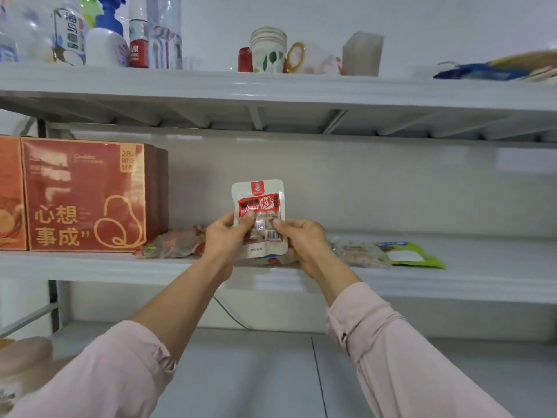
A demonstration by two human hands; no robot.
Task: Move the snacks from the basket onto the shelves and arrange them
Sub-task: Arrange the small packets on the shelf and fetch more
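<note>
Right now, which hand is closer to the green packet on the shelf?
Right. The right hand grips the peanut packet at its right edge, on the side toward the green packet; the left hand grips its left edge, farther away.

Middle shelf (482, 267): red boxes (84, 194) fill left end, only narrow gap between their tops and ribs of upper shelf (271, 89). Flat snack packets (177, 241) lie just beside boxes. Centre is taken: left grip (224, 236) and right grip (304, 242) pinch peanut packet (259, 218) upright at front edge. Clear packet (358, 251) and green packet (413, 256) lie flat to right. Beyond green packet, bare shelf surface with full headroom. Lower shelf (256, 372): wide bare surface, thin cable (229, 315) at back wall.
</note>
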